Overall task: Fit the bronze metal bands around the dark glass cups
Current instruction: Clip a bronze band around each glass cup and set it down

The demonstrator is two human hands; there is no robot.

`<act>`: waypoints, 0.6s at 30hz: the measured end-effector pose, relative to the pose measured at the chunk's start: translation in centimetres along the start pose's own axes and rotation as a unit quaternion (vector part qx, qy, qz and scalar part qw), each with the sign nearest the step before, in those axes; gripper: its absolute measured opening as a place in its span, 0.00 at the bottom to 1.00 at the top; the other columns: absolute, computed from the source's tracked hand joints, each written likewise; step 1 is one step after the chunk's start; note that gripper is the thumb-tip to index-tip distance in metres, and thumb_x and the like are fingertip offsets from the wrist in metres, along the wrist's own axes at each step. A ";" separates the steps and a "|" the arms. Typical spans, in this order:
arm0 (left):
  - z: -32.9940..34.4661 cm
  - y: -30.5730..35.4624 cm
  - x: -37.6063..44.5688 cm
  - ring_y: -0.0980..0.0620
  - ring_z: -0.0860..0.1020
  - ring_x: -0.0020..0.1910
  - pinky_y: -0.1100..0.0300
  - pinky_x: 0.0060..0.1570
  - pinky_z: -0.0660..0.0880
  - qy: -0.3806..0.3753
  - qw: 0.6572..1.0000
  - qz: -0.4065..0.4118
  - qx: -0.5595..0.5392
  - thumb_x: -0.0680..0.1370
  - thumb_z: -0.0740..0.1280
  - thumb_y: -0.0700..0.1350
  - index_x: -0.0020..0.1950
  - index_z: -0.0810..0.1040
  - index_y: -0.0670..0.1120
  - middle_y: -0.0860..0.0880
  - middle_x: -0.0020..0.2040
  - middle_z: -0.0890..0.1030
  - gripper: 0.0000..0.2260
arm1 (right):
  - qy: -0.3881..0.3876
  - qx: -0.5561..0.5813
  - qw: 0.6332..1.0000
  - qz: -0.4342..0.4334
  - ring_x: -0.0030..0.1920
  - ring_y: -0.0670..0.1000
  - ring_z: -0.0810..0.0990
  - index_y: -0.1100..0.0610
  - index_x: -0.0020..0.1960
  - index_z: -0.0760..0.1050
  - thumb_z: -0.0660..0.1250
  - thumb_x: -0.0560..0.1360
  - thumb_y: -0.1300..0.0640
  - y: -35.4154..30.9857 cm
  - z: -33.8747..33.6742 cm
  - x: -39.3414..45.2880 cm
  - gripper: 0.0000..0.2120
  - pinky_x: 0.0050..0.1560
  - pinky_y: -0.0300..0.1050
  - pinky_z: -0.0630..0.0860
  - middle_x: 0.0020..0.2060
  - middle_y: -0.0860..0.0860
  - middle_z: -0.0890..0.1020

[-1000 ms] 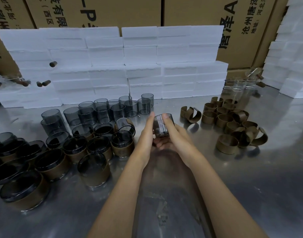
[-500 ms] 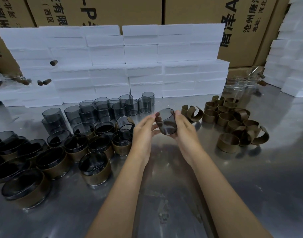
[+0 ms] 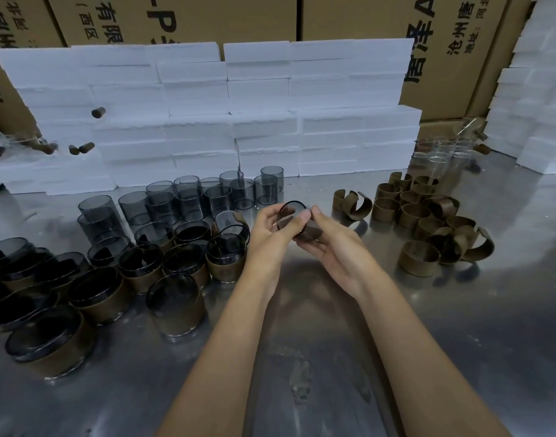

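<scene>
Dark glass cup (image 3: 290, 217), smoky, translucent and unbanded, tilted on its side, gripped by left hand (image 3: 272, 236) and right hand (image 3: 335, 247).

Cup (image 3: 290, 219) tipped further (rim toward camera), hands regripped.

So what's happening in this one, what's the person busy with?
A person is fitting bronze bands onto dark glass cups at a metal table. Both hands, left hand and right hand, hold one bare cup tilted above the table, with no band on it yet. Banded cups sit to the left, bare cups behind them, and loose bands lie to the right.
</scene>
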State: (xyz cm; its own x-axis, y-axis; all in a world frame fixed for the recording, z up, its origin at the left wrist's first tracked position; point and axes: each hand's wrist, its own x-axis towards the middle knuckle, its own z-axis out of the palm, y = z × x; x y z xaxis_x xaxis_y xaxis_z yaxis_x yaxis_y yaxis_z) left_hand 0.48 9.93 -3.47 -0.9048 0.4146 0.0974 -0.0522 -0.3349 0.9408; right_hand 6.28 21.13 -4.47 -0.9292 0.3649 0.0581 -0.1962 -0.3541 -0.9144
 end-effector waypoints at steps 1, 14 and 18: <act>0.0 0.1 0.0 0.47 0.81 0.57 0.52 0.66 0.75 0.011 1.000 0.001 -0.016 0.72 0.77 0.43 0.59 0.75 0.43 0.45 0.56 0.82 0.19 | -0.010 -0.015 1.000 -0.001 0.62 0.55 0.84 0.59 0.65 0.81 0.65 0.83 0.50 0.1 0.1 0.0 0.17 0.65 0.50 0.78 0.59 0.58 0.85; 0.8 -0.2 0.0 0.50 0.83 0.51 0.56 0.52 0.81 0.001 0.997 -0.045 -0.057 0.85 0.62 0.41 0.55 0.82 0.42 0.47 0.47 0.86 0.10 | 0.110 -0.017 0.994 -0.014 0.37 0.47 0.79 0.53 0.58 0.78 0.78 0.63 0.38 -0.4 0.8 -0.2 0.29 0.39 0.41 0.72 0.41 0.49 0.84; 1.2 -0.7 -0.3 0.41 0.82 0.60 0.47 0.63 0.77 -0.077 0.996 -0.049 -0.015 0.86 0.59 0.51 0.64 0.80 0.39 0.39 0.56 0.85 0.18 | 0.169 -0.124 0.976 -0.062 0.36 0.41 0.80 0.50 0.59 0.79 0.78 0.69 0.38 0.0 0.9 0.0 0.24 0.35 0.35 0.72 0.42 0.50 0.84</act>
State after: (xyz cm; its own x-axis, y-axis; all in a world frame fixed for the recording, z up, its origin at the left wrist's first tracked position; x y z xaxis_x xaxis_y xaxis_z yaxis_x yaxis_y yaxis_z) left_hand 1.32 11.08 -3.76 -0.8192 0.5707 0.0570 -0.1511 -0.3106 0.9384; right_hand 6.00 20.33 -4.14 -0.7389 0.6695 0.0765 -0.1790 -0.0855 -0.9801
